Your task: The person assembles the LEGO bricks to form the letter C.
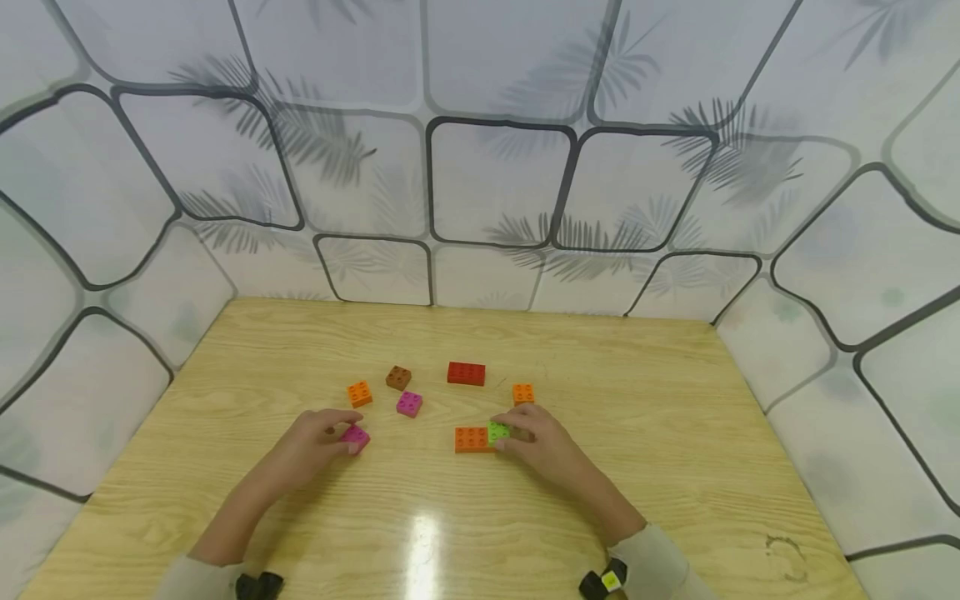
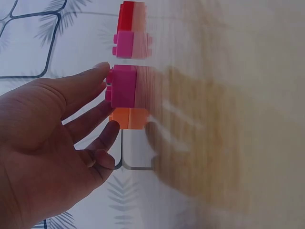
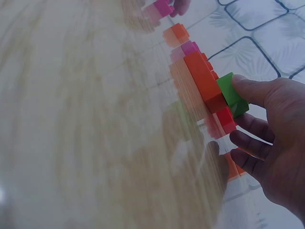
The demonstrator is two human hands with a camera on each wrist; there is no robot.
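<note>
**While the left grip (image 1: 311,443) encloses a pink brick (image 1: 356,438), the right grip (image 1: 543,443) pinches a green brick (image 1: 498,432)**

Left side: The fingers and thumb are curled around the pink brick, which sits on the tabletop (image 1: 675,392) with its studs facing up. The exact finger contact is partly hidden.

Right side: The thumb and index finger are clamped on opposite sides of the green brick; the other fingers are bent, clear of it. The green brick is located over the right end of a long orange brick (image 1: 471,440), which lies flat. Whether the two are fully seated cannot be told.

Loose bricks: A second pink brick (image 1: 409,404) lies beyond and to the right of the held one. A brown brick (image 1: 398,377) is positioned just behind it, with an orange brick (image 1: 359,393) near on the left. A red brick (image 1: 467,373) lies farther back, beyond the long orange brick. Another orange brick (image 1: 522,392) is just beyond the right grip, partly covered by it.

Surround: Panels (image 1: 502,183) with dark outlines and leaf motifs border the tabletop at the rear and both sides.
</note>
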